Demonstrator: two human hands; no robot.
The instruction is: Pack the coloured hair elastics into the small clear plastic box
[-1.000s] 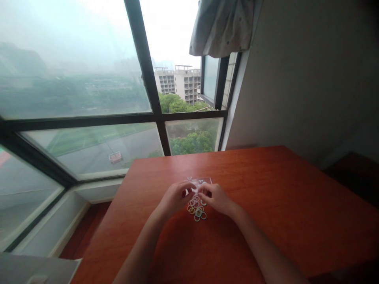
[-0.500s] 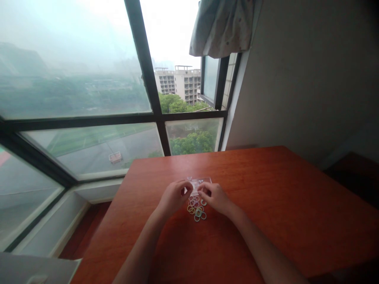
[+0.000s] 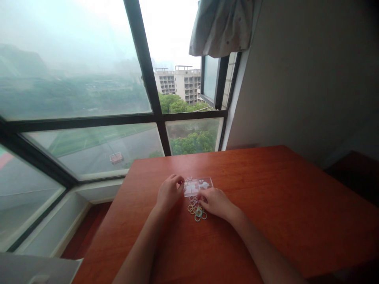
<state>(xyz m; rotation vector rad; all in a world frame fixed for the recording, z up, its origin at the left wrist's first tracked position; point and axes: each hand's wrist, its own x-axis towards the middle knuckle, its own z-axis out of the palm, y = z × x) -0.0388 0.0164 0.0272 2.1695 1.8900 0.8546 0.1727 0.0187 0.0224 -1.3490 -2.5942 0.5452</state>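
A clear plastic box (image 3: 194,188) with white printing or contents lies on the table. Just in front of it is a loose pile of small pastel rings (image 3: 198,213), pink, yellow and green, which look like elastic hair ties. My left hand (image 3: 170,192) is at the box's left edge, thumb and fingers curled together; whether they pinch anything is hidden. My right hand (image 3: 216,202) rests low over the right side of the pile, its fingertips pressed together at the rings. What those fingertips hold, if anything, is too small to make out.
The reddish-brown wooden table (image 3: 275,197) reaches to the window frame (image 3: 118,119) at the back left and toward a grey wall (image 3: 296,79) at the right. A short curtain (image 3: 222,29) hangs above the opened window pane.
My hands have moved apart. The left went leftward to the box's edge; the right came down toward me onto the rings. More of the box shows now.
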